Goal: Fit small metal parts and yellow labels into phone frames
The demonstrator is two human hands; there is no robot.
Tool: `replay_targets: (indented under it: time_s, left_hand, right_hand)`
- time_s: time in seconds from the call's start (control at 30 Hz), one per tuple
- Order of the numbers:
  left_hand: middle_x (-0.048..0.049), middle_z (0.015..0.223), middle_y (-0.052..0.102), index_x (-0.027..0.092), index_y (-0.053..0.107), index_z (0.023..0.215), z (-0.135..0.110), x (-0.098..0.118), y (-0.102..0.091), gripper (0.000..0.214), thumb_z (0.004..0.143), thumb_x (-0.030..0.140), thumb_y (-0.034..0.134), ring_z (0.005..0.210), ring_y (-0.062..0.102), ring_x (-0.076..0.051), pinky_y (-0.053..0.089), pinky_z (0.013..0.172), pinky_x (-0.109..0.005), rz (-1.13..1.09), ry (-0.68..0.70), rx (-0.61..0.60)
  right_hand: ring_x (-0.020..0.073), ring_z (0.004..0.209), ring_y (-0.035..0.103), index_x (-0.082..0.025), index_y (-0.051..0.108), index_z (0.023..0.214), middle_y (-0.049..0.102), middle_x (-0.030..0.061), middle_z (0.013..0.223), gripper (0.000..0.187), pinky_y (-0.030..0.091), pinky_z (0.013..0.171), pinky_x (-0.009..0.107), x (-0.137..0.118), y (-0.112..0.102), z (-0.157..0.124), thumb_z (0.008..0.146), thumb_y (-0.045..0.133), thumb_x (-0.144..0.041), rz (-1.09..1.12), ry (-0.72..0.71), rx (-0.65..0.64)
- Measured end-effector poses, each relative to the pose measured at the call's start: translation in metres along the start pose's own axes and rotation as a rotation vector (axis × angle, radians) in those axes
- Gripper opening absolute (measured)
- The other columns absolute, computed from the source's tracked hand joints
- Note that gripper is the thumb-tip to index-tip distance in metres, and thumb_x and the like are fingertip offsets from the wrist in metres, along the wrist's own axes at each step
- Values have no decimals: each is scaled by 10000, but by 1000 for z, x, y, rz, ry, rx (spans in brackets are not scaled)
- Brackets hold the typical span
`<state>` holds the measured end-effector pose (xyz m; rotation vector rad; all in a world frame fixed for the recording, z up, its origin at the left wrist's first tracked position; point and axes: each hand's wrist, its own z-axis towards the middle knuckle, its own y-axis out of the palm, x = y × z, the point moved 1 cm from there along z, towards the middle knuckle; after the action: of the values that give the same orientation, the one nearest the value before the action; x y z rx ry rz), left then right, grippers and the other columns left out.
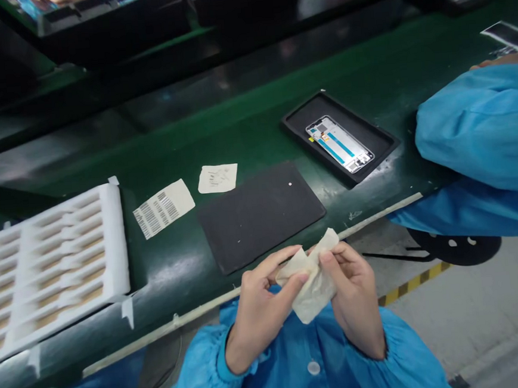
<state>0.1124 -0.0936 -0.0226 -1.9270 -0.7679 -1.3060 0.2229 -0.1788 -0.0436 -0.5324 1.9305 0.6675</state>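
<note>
Cream paper (309,288) creased between 2 hands (262,319) (354,300)

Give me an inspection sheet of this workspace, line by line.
surface: green workbench, pale strip along its near edge.
job's things: crumpled cream wipe, held up off the bench.
clutter: black mat, barcode sheet, paper with tiny parts, phone display frame in black tray, white foam tray.
grippers: left hand and right hand both pinch the wipe.
cables: thin dark wire below the bench.
surroundings: co-worker's blue sleeve at right; yellow-black floor tape.
</note>
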Motion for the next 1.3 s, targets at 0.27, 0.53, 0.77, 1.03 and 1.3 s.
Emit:
replay_targets:
  time_s: [0.27, 0.53, 0.77, 1.03, 1.3]
  left_hand:
    - [-20, 997, 776, 259, 737, 1111, -17, -2, 1, 301, 810, 261, 723, 815, 750, -194, 610, 725, -237, 133, 96, 85]
    - [-21, 939, 774, 226, 757, 981, -14, 10, -13, 168, 833, 281, 702, 777, 733, -168, 585, 651, -182, 86, 100, 36]
    - [-68, 988, 767, 183, 657, 1197, -4, -2, -19, 415, 810, 313, 731, 819, 738, -201, 588, 640, -206, -187, -124, -30]
    - [-50, 1168, 726, 226, 588, 1293, -6, 1, -25, 451, 860, 304, 689, 908, 733, -180, 598, 714, -198, -165, -61, -26]
    - [11, 1234, 697, 341, 471, 1417, -21, -9, -28, 488, 953, 233, 575, 985, 723, -171, 606, 780, -224, 341, 275, -39]
  right_hand:
    - [160, 698, 690, -197, 601, 801, 757, 46, 857, 250, 519, 596, 243, -11, 3, 10, 849, 695, -424, 75, -80, 228]
    - [155, 721, 696, -228, 591, 908, 731, -6, 777, 155, 546, 661, 266, -44, 11, 25, 856, 688, -337, 275, -26, -22]
    - [233, 1152, 611, -236, 632, 1103, 656, 78, 1209, 331, 529, 919, 423, -39, -16, 40, 841, 558, -425, 452, 198, -131]
    - [186, 873, 595, -220, 659, 962, 641, 39, 914, 216, 501, 746, 327, -50, 2, -11, 835, 656, -46, -699, -863, -84]
    - [179, 897, 540, -215, 576, 972, 608, 38, 964, 131, 460, 795, 350, -41, 13, 3, 982, 481, -126, -911, -658, -450]
